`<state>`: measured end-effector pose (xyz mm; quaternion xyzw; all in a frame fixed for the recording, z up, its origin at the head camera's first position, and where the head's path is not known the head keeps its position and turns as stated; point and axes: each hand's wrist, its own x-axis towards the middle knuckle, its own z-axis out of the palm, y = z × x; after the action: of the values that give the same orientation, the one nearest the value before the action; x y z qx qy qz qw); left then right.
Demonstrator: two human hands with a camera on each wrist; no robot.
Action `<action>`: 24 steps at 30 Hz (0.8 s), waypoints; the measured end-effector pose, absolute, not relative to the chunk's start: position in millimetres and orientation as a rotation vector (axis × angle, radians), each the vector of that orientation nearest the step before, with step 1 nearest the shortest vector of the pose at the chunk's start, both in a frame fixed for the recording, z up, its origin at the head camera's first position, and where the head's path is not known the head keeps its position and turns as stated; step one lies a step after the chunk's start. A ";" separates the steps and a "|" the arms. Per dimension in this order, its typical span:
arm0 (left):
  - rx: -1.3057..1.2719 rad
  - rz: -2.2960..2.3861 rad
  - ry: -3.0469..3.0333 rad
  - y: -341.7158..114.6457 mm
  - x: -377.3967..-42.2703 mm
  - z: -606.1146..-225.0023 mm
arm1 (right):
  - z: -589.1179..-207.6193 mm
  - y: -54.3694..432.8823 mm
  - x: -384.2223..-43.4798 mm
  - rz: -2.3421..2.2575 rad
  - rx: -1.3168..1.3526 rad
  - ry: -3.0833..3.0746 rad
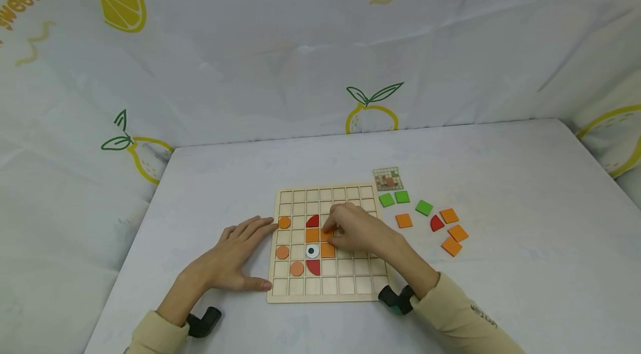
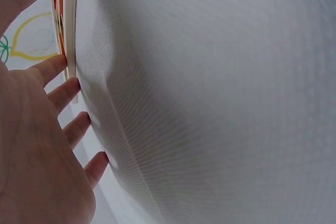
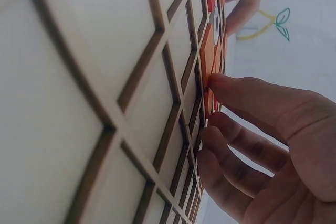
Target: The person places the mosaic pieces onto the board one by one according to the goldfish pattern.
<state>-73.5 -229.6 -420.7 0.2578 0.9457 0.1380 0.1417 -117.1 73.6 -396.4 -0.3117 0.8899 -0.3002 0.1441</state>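
A wooden grid board (image 1: pixel 305 290) lies on the table. On it sit orange discs (image 1: pixel 282 252), red quarter-circle tiles (image 1: pixel 312 268), orange square tiles (image 1: pixel 328 250) and a white eye disc (image 1: pixel 312 251). My right hand (image 1: pixel 358 227) is over the middle of the board, its thumb and index finger pinching an orange square tile (image 1: pixel 326 233) at a cell beside another orange square. In the right wrist view, that thumb (image 3: pixel 226 85) presses at the orange tile's edge. My left hand (image 1: pixel 232 259) lies spread along the board's left side, with fingertips and thumb at its rim.
Right of the board lie loose green squares (image 1: pixel 424 207), orange squares (image 1: pixel 449 215) and one red quarter-circle (image 1: pixel 437 223). A small pattern card (image 1: pixel 388 178) is by the board's top right corner. A white printed cloth (image 1: pixel 260 64) hangs behind the table.
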 end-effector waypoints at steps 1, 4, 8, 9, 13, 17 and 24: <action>0.745 0.399 2.730 -229.6 -73.5 -420.5 | -396.3 73.9 -116.9 -0.871 -0.897 2.561; 0.745 0.399 2.732 -229.4 -73.4 -419.8 | -395.4 75.1 -115.9 -0.880 -0.892 2.560; 0.745 0.397 2.733 -229.2 -73.0 -418.8 | -391.4 81.2 -112.6 -0.869 -0.885 2.601; 0.744 0.395 2.733 -229.1 -72.9 -418.6 | -389.5 84.2 -111.9 -0.868 -0.878 2.613; 0.744 0.389 2.734 -228.8 -72.9 -418.5 | -384.3 105.4 -109.0 -0.864 -0.808 2.657; 0.740 0.384 2.732 -228.5 -73.0 -417.9 | -382.1 135.6 -106.0 -0.850 -0.733 2.699; 0.731 0.395 2.722 -228.9 -72.8 -417.9 | -382.0 180.3 -104.7 -0.830 -0.681 2.795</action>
<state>-72.8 -228.9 -417.9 0.2541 0.9460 0.1373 0.1473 -104.7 180.3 -382.0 -0.2267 0.9310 -0.2766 0.0737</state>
